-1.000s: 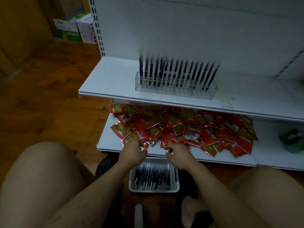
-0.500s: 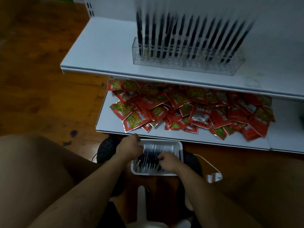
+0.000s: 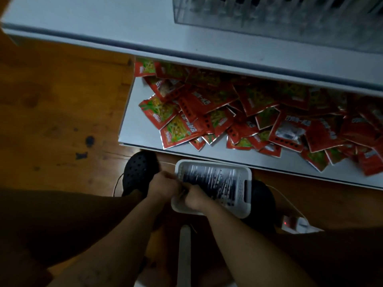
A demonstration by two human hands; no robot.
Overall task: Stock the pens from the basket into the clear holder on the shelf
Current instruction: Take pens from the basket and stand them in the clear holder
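Lower centre-left: black clog on the wooden floor. Just right of it, left hand at the basket's left rim, fingers curled; grasp on a pen could not be told. Right hand touching it, curled over the basket's near-left corner; hold likewise unclear, blurred. White perforated basket sat on the floor below the lower shelf, pens lying inside. Red snack packets heaped across that shelf. Upper right: clear holder on the upper shelf, tops of its pens cut off.
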